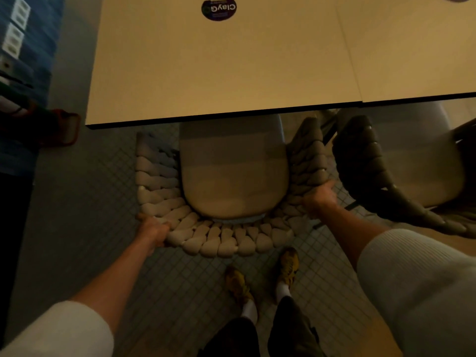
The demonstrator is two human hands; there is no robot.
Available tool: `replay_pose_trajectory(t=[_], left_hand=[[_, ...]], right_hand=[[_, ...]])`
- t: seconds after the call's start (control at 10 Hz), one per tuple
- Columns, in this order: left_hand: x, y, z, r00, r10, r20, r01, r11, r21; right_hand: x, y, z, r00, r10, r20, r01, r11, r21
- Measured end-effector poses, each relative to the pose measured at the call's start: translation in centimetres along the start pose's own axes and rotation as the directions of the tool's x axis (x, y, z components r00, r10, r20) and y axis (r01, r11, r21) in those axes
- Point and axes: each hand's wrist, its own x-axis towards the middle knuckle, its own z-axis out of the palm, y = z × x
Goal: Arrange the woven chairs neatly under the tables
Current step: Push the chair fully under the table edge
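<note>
Head view: woven chair (219, 240) between both hands.

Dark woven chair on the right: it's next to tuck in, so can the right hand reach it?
Probably yes: the right hand grips the light chair's rim just beside the dark chair, nothing between them; it must let go first.

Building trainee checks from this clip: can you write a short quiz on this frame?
1. True or false: the left hand and the right hand both grip the pale woven chair.
2. The darker woven chair stands: A) on the pale chair's left, B) on its right, C) behind the person.
3. What round thing lies on the table?
Key: 1 true; 2 B; 3 a dark sticker.
</note>
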Motion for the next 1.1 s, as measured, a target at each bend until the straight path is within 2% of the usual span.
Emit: replay_pose_trajectory(t=[0.1,0.4,0.6,0.7,1.1], left_hand=[[0.3,-0.7,-0.3,0.999,-0.024,0.024,0.025,0.999,-0.032],[-0.7,-1.0,0.2,0.999,-0.043,0.027,0.042,0.999,0.008],[-0.1,0.2,0.1,0.999,-0.023,0.033,0.023,1.0,-0.021],[-0.1,0.6,0.2,1.0,0.002,-0.015,-0.003,0.997,-0.077],[-0.3,0.3,1.7,0.999,0.028,-0.021,-0.03,0.994,-0.102]], right_hand=[[0.2,0.7,-0.2,0.996,-0.092,0.004,0.092,0.991,-0.098],[-0.1,2.2,-0.6,1.0,0.001,-0.012,-0.002,0.998,-0.069],[0.8,2.3,-1.2,0.999,-0.038,-0.037,0.036,0.997,-0.063],[1.2,3.0,-1.3,0.997,-0.073,-0.038,0.069,0.994,-0.085],[2.2,2.5,-2.5,0.994,-0.077,-0.074,0.067,0.989,-0.132]])
